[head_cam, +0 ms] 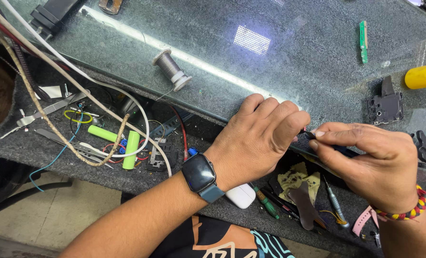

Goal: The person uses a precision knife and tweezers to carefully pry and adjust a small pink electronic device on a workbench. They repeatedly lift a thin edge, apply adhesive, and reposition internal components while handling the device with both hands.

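My left hand (pixel 263 134), with a dark smartwatch (pixel 201 174) on its wrist, is curled over a flat dark device (pixel 318 155) at the front edge of the glass worktop (pixel 294 62). My right hand (pixel 371 160), wearing a beaded wristband (pixel 404 210), pinches a thin dark tool (pixel 337 149) whose tip meets the device beside my left fingers. Most of the device and of the tool is hidden under both hands.
A spool of wire (pixel 172 69) lies on the glass. Two green cylindrical cells (pixel 129 148), tweezers (pixel 55 107) and cables fill the grey tray at left. Screwdrivers (pixel 268 205), a white case (pixel 241 195), black plastic parts (pixel 385 105) and a yellow handle (pixel 423 75) lie around.
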